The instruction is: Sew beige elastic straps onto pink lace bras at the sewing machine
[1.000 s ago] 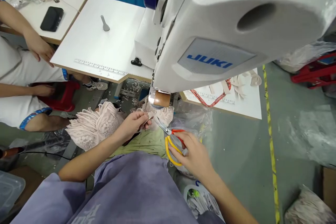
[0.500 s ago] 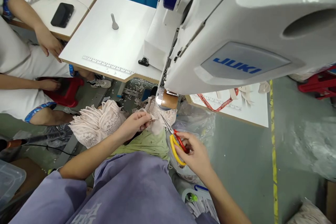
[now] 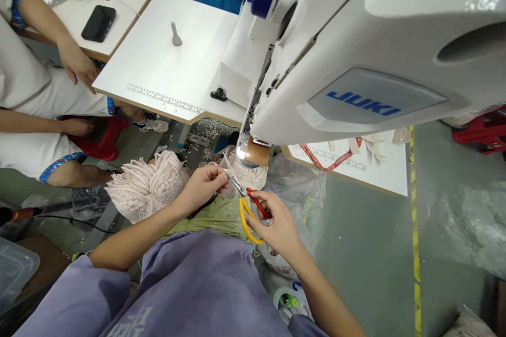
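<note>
My left hand pinches the edge of a pale pink lace bra piece, part of which lies under the sewing machine's front end. In my right hand is a pair of scissors with one red and one yellow handle. Its blades point up and left, and their tips reach the fabric at my left fingertips. Whether the blades touch it I cannot tell. Left of my left hand sits a bunched stack of lace bra cups. Green cloth lies below my hands.
A white JUKI sewing machine looms above my hands at the right. Behind it is a white table with a ruler strip. A red tape and fabric scraps lie on the right-hand board. A co-worker's hand hangs at the left.
My right hand has moved left and slightly up with the scissors, bringing the blade tips to the fabric at my left fingers. The left hand has barely moved.
</note>
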The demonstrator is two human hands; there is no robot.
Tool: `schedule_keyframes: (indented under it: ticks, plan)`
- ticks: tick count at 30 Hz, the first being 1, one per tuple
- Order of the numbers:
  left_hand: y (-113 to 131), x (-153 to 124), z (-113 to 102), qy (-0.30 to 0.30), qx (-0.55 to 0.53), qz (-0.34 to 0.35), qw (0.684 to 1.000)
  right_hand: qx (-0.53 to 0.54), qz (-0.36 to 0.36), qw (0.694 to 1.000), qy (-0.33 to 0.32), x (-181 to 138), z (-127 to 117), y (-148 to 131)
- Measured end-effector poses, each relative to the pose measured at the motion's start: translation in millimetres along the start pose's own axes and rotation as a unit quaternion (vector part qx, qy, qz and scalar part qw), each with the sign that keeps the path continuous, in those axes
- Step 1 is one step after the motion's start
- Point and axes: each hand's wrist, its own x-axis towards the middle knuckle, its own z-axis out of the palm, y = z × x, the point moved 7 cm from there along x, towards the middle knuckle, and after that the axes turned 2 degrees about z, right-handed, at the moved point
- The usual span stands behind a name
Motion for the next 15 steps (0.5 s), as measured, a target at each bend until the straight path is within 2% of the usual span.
schedule_keyframes:
  ticks: [7,11,15]
  plan:
    - [-1.1,1.2,-2.7,0.003,0.028,0.003,1.0,-0.015,0.0,1.0,-0.012,-0.2,-3.7,5.4]
    - [-0.2,2.1,-2.2,0.007,0.027,0.004,1.0,-0.018,-0.011,1.0,0.012,-7.7,-7.4,5.8]
    - [-1.4,1.9,-4.8,0.027,-0.031,-0.006,0.999,-0.008,0.033,0.999,0.04,-20.5,-23.8,23.0]
